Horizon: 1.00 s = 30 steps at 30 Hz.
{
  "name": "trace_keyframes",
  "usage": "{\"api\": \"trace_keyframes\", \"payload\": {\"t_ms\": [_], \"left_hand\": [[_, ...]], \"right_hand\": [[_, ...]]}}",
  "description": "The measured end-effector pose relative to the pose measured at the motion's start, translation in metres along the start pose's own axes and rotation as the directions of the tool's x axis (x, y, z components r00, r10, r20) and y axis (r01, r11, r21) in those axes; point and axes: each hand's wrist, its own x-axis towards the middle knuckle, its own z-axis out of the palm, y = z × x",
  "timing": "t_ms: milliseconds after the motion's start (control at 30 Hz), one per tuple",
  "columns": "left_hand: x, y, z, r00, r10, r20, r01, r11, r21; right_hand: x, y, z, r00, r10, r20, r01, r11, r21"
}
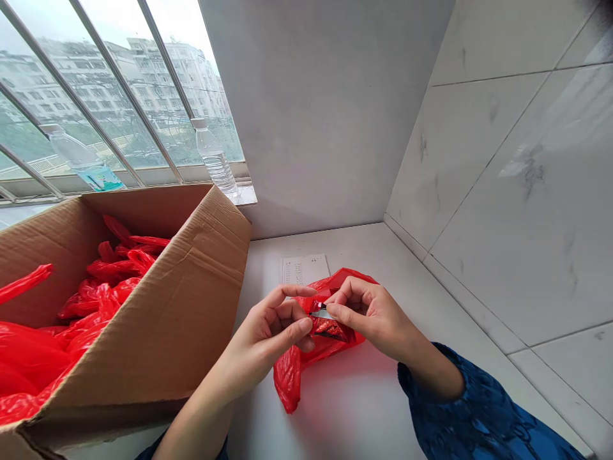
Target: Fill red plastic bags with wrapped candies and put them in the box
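A white stone bench [364, 249] runs below a barred window [110, 96], with a clear plastic water bottle [215, 156] on the sill. At left, an open brown corrugated cardboard box [143, 332] brims with red plastic bags [105, 268]. A printed white paper sheet [305, 269] and a crumpled red plastic bag [287, 380] lie on the bench. Above that bag, a small red-and-silver foil packet [328, 328] sits between the left hand [261, 335] and right hand [368, 313], its long axis running from one to the other. The right hand's fingers [342, 313] pinch together on its upper edge; the left hand's fingers [292, 326] close on its nearer end.

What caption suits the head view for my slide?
Left hand and right hand pinch a foil packet over a red plastic bag.
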Motion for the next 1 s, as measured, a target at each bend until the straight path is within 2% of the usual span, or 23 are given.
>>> {"api": "trace_keyframes", "payload": {"t_ms": [267,400,500,567,800,1000], "left_hand": [[0.0041,-0.0039,0.0003,0.999,-0.015,-0.036,0.010,0.990,-0.140],[0.0052,-0.0037,0.0022,0.984,0.022,-0.178,-0.051,0.986,-0.157],[0.0040,-0.0015,0.0045,0.959,0.052,-0.277,-0.091,0.988,-0.128],[0.0028,-0.0002,0.0056,0.951,0.069,-0.302,-0.107,0.988,-0.111],[-0.0001,-0.0019,0.0034,0.967,0.116,-0.229,-0.129,0.991,-0.040],[-0.0002,-0.0043,0.0001,0.973,0.118,-0.197,-0.142,0.984,-0.112]], "right_hand": [[0.0002,0.0007,-0.0005,1.000,-0.019,0.022,0.018,0.999,0.049],[-0.0003,-0.0029,-0.0035,0.999,-0.031,-0.025,0.030,0.999,-0.031],[-0.0014,-0.0050,-0.0057,0.998,0.034,0.047,-0.031,0.998,-0.054],[-0.0018,-0.0050,-0.0066,0.994,0.061,0.096,-0.059,0.998,-0.021],[-0.0012,-0.0020,-0.0079,0.989,0.071,0.131,-0.089,0.987,0.133],[-0.0002,0.0012,-0.0078,0.982,0.089,0.165,-0.125,0.968,0.217]]}}
